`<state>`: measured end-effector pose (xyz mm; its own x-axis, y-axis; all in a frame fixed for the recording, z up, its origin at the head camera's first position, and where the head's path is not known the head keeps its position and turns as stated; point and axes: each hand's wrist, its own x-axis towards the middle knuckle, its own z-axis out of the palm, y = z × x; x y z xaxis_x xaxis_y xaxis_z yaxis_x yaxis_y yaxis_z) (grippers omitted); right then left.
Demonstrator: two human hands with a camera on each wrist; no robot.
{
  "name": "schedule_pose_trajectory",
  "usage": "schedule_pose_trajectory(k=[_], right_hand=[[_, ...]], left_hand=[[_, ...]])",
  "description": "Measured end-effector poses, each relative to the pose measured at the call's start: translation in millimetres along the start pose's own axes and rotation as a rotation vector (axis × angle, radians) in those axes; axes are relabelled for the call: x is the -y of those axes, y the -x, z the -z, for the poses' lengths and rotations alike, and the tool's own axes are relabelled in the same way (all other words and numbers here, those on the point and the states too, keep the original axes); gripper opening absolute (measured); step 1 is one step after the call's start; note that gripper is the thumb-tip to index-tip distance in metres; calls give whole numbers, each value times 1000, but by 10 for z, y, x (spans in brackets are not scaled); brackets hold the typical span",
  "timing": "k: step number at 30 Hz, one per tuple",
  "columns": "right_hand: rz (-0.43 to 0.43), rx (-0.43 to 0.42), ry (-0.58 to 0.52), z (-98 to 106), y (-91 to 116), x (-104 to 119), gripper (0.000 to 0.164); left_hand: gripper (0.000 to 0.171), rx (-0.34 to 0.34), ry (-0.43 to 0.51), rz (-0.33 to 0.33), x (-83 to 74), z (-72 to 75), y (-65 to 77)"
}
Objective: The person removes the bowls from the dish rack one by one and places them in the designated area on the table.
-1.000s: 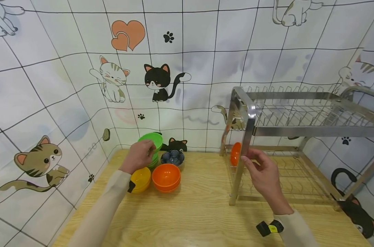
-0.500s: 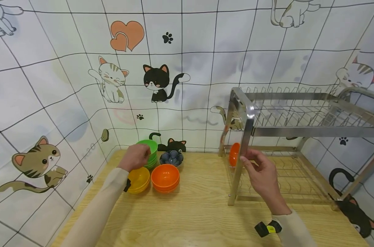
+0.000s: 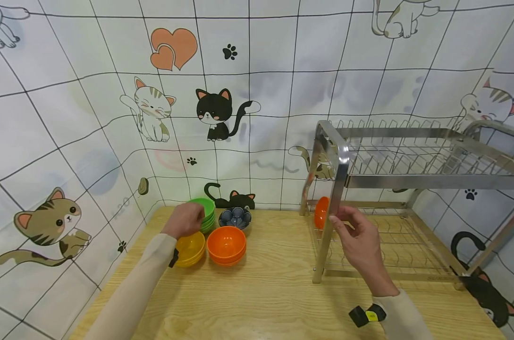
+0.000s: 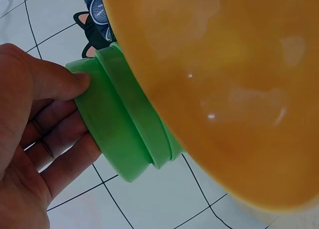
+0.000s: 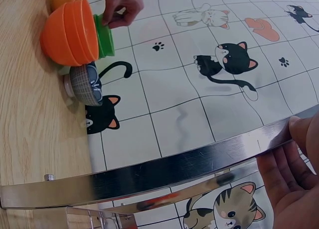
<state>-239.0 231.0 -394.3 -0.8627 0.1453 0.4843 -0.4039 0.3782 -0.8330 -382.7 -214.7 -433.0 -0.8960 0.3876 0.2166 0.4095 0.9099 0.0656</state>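
My left hand (image 3: pixel 184 220) grips the rim of the top green bowl (image 3: pixel 203 207), which sits nested in a stack of green bowls. In the left wrist view the thumb (image 4: pixel 75 84) presses on the green bowl's rim, with the other fingers against its far side. My right hand (image 3: pixel 359 236) holds the front left post (image 3: pixel 334 208) of a metal dish rack, thumb on one side and fingers on the other. On the rack's lower tier an orange bowl (image 3: pixel 322 212) stands on edge, partly hidden by the post.
Stacked yellow bowls (image 3: pixel 190 249) and stacked orange bowls (image 3: pixel 226 243) stand in front of the green ones. A dark patterned bowl (image 3: pixel 235 217) is close by on the right. The two-tier rack (image 3: pixel 431 181) fills the right side of the wooden table (image 3: pixel 257 302), against a cat-print wall.
My left hand has come down and slightly left, lowering the green bowl from a tilted position above the stack into it. My right hand stays on the rack post.
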Motion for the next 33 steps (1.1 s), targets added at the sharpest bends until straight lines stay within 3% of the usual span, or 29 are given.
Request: schedule_pose_trajectory(k=[19,27,33], right_hand=[[-25,-12,-7,-17,8,-1,28],[-23,-12,-5,-16,8,-7,28],[-28,-9,8,-8,10,-21,29]], left_hand=[[14,25,66,49,63,-110,54],[15,56,112,80,58,-91,66],[27,13,150,99,36,-84,102]])
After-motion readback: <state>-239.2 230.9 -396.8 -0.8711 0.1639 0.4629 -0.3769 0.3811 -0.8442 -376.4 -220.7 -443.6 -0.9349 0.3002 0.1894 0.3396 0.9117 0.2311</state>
